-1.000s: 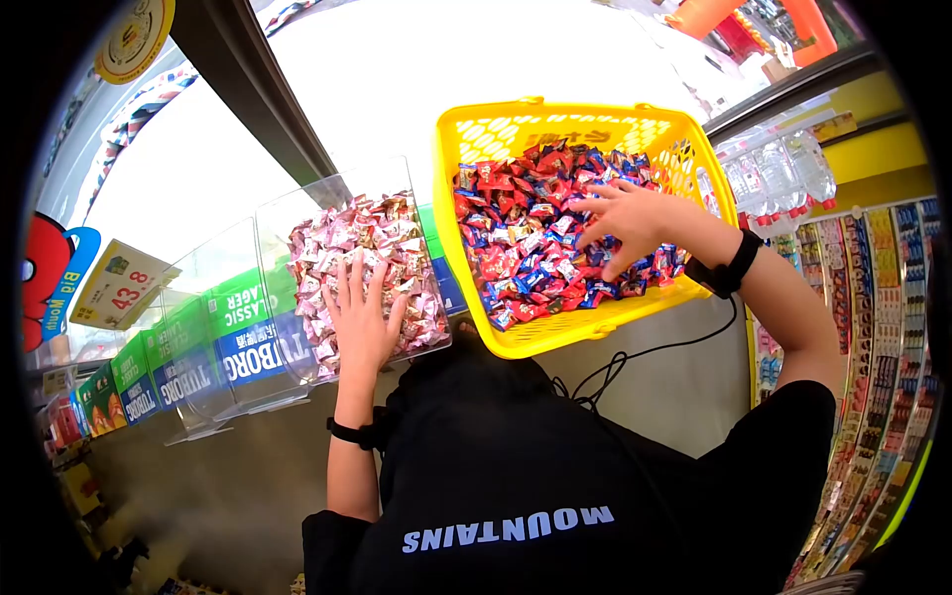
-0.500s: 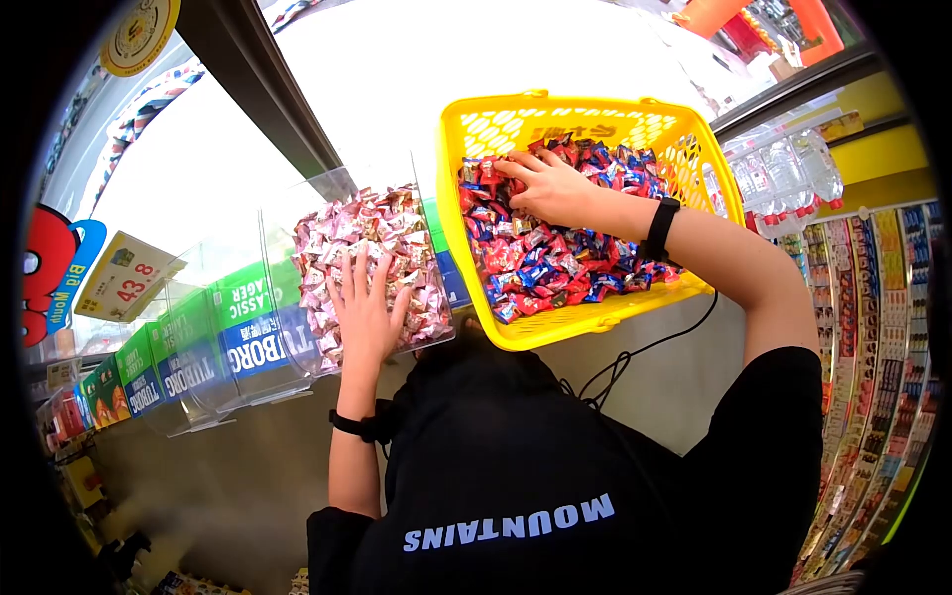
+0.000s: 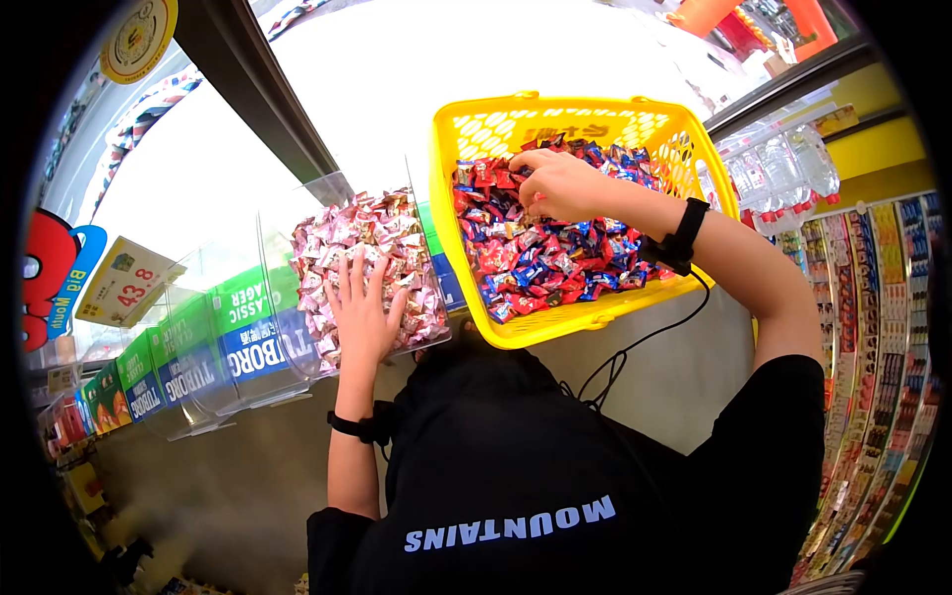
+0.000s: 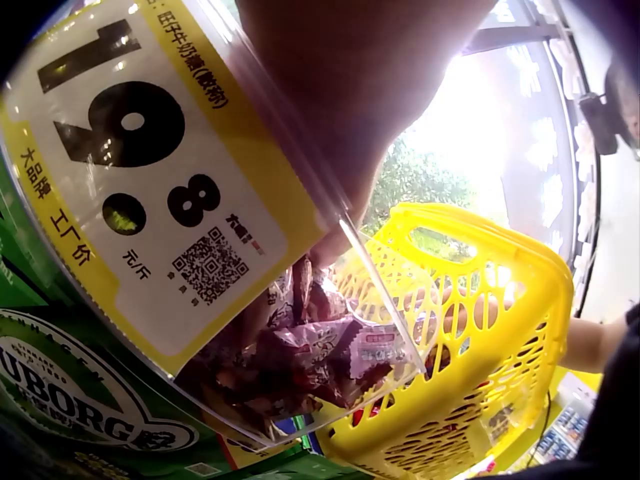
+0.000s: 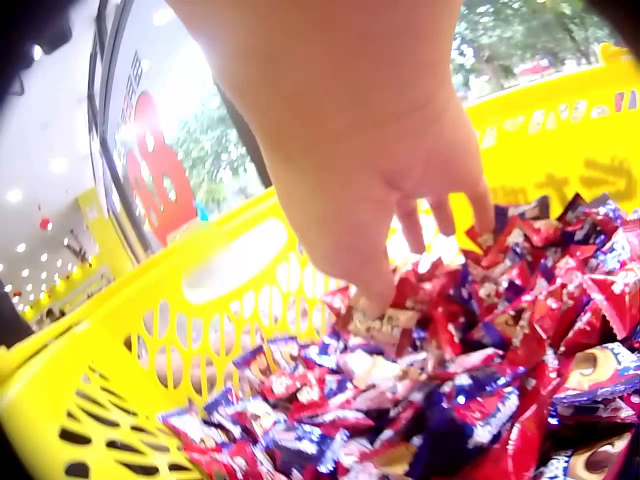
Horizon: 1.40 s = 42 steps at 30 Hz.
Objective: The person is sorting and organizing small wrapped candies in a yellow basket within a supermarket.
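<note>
L hand, grip released, splayed on pink sweets, tips hidden in wrist view; R hand at red/blue sweets, yellow basket, tips part-hidden, grip can't tell;

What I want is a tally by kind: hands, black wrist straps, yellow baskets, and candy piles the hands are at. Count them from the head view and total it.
Hands: 2 (left hand, right hand)
Black wrist straps: 2 (left strap, right strap)
Yellow basket: 1
Candy piles: 2 (pink pile, red-and-blue pile)
Total: 7
</note>
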### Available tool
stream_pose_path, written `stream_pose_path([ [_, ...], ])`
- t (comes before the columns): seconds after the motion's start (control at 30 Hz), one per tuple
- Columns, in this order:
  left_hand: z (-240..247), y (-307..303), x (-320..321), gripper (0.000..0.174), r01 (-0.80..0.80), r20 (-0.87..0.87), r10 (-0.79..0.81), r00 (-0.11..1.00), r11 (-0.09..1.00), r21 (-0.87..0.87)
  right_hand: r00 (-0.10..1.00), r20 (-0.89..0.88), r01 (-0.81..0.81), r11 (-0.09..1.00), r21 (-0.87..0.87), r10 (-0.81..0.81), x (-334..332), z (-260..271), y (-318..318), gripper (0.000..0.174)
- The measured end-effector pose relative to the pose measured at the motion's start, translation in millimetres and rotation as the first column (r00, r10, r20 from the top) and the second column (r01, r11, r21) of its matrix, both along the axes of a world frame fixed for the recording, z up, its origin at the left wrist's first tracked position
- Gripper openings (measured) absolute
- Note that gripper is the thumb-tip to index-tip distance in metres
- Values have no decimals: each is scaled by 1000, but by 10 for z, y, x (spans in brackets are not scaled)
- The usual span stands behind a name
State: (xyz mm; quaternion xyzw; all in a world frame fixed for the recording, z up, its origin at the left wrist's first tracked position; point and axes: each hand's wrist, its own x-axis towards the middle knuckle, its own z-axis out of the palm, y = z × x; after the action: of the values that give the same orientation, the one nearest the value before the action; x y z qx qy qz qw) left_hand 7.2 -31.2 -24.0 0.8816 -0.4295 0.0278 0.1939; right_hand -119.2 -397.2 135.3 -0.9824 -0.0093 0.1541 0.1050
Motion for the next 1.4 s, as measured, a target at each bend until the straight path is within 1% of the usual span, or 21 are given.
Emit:
stream_pose_path([
  [0.1, -1, 12, -3, 62, 10, -4, -10, 1000, 1000, -17, 1000, 24, 19, 999, 43, -20, -100, 167, 46, 12],
  [0.2, 86, 40, -12, 62, 13, -17, -14, 1000, 999, -51, 994, 74, 78, 991, 107, -86, -209, 490, 242, 10],
  [0.27, 318, 59, -52, 61, -8, -17, 6, 1000, 997, -77, 979, 166, 84, 977, 195, -117, -307, 641, 379, 12],
  [0.3, 479, 58, -66, 61, 25, -26, -29, 999, 989, -146, 969, 207, 84, 967, 239, -135, -368, 691, 460, 13],
  [0.37, 897, 53, -109, 61, 84, -40, -100, 994, 956, -280, 939, 340, -34, 970, 241, -51, -480, 752, 667, 11],
  [0.4, 1111, 25, -157, 56, 129, -47, -159, 986, 916, -380, 915, 404, -94, 968, 235, -10, -524, 757, 775, 11],
  [0.5, 1533, -118, -350, 55, 267, -13, -316, 949, 821, -506, 871, 491, -115, 965, 234, -15, -607, 736, 1077, 15],
  [0.53, 1651, -206, -442, 50, 272, -8, -319, 948, 823, -498, 860, 511, -122, 962, 243, -20, -616, 684, 1109, 16],
  [0.63, 1710, -398, -539, 41, 387, 101, -384, 918, 809, -443, 874, 448, 4, 925, 380, -188, -688, 590, 1203, 17],
  [0.67, 1771, -466, -584, 26, 377, 69, -392, 918, 802, -464, 869, 456, 1, 923, 384, -191, -713, 564, 1212, 18],
  [0.77, 1733, -542, -582, 23, 416, 63, -433, 899, 801, -430, 857, 478, 4, 931, 365, -192, -805, 557, 1240, 18],
  [0.8, 1744, -569, -598, 20, 401, 32, -435, 900, 797, -451, 865, 460, 21, 931, 365, -200, -831, 577, 1232, 18],
  [0.9, 1668, -572, -587, 19, 398, 24, -435, 900, 798, -453, 880, 443, 21, 948, 318, -169, -930, 547, 1166, 23],
  [0.93, 1659, -561, -588, 18, 380, 1, -428, 904, 803, -459, 890, 426, 9, 941, 338, -161, -947, 573, 1166, 33],
  [1.07, 1631, -525, -572, 14, 357, -43, -431, 901, 795, -490, 871, 424, 101, 935, 340, -248, -946, 548, 1243, 43],
  [1.17, 1618, -480, -574, 14, 372, -67, -479, 875, 756, -539, 852, 483, 15, 932, 361, -201, -917, 478, 1275, 36],
  [1.27, 1575, -419, -633, 16, 333, -155, -516, 843, 725, -604, 832, 524, -53, 915, 399, -180, -889, 428, 1309, 27],
  [1.37, 1552, -342, -622, 18, 357, -105, -494, 863, 743, -566, 824, 542, -78, 916, 394, -163, -887, 490, 1334, 21],
  [1.4, 1578, -326, -627, 20, 364, -94, -491, 866, 748, -554, 829, 544, -96, 924, 371, -132, -885, 509, 1348, 21],
])
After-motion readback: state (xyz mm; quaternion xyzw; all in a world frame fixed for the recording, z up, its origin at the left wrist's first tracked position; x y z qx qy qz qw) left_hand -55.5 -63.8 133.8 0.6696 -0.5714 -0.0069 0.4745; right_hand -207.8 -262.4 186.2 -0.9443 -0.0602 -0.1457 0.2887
